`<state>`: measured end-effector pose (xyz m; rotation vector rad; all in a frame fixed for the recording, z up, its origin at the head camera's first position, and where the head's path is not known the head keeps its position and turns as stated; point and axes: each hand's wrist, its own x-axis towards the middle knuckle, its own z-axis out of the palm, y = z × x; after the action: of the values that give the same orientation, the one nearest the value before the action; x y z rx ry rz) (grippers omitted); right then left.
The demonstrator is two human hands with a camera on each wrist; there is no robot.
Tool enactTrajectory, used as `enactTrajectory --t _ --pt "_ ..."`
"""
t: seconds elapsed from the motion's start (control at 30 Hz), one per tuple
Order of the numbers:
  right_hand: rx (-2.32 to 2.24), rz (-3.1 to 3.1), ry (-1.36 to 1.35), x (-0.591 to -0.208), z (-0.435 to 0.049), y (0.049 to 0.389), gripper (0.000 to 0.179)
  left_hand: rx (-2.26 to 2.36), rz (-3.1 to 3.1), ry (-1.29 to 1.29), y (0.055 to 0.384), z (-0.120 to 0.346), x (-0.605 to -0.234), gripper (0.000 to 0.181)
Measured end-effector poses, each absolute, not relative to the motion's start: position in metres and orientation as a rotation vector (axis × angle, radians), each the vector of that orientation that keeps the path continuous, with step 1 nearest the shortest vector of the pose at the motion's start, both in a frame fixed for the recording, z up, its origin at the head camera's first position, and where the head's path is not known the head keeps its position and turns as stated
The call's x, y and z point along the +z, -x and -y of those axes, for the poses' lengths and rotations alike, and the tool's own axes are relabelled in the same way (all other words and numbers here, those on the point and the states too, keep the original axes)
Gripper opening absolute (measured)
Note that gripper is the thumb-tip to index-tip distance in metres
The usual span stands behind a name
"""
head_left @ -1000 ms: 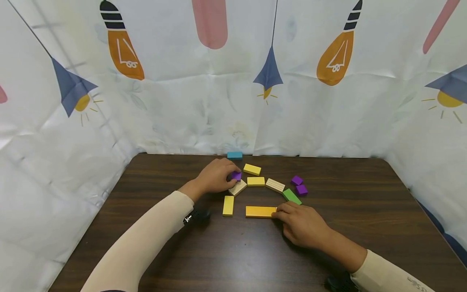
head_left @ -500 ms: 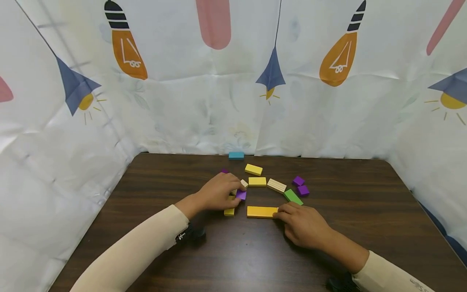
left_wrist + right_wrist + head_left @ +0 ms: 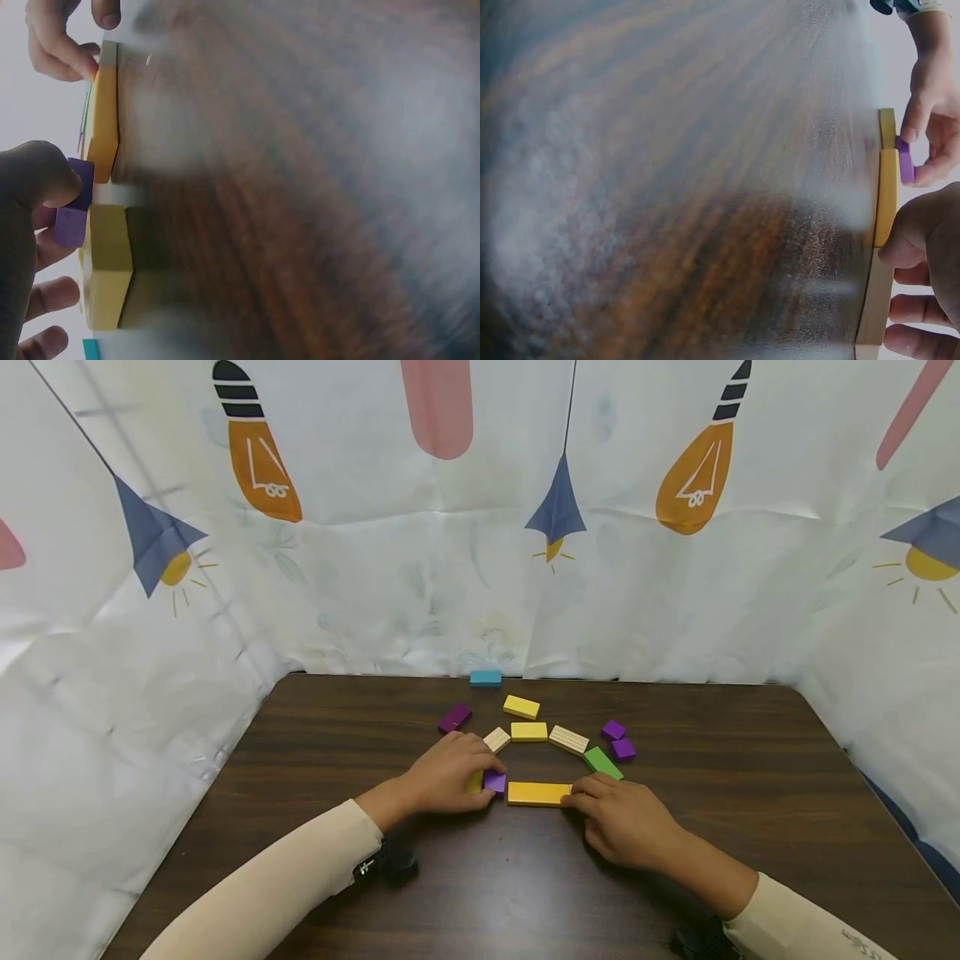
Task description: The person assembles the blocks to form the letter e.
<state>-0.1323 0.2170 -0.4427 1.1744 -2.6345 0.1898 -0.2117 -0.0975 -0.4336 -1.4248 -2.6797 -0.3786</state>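
In the head view my left hand (image 3: 447, 772) pinches a small purple block (image 3: 494, 782) just left of a long orange-yellow block (image 3: 538, 794). The left wrist view shows that purple block (image 3: 71, 226) between thumb and fingers, raised beside a yellow block (image 3: 110, 262), which the hand mostly hides from above. My right hand (image 3: 626, 822) touches the right end of the long block with a fingertip, its thumb apart from that finger. Under this hand a plain wood block (image 3: 876, 300) continues the row, seen in the right wrist view.
Behind the hands, wood blocks (image 3: 568, 740), a yellow block (image 3: 528, 732) and a green block (image 3: 602, 763) form an arch. Around it lie another yellow block (image 3: 521, 707), a dark purple block (image 3: 455, 718), two purple cubes (image 3: 622, 750) and a blue block (image 3: 486, 678) at the table's (image 3: 360, 710) back edge.
My left hand has brought the purple block nearer to me, from the arch's left wood block to the long block's left end, uncovering the dark purple block. The right hand stays put.
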Motion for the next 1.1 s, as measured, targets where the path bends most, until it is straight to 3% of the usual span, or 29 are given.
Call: enactTrajectory --t 0.73,1.1 --pt "0.171 2.617 -1.180 -0.4432 -0.2173 0.1326 0.035 -0.292 2.631 1.443 0.2035 0.0984 -0.4428 0.024" --pt "0.176 2.615 -1.178 -0.4443 -0.2174 0.1331 0.035 -0.315 2.627 1.435 0.2039 0.0994 -0.4411 0.029"
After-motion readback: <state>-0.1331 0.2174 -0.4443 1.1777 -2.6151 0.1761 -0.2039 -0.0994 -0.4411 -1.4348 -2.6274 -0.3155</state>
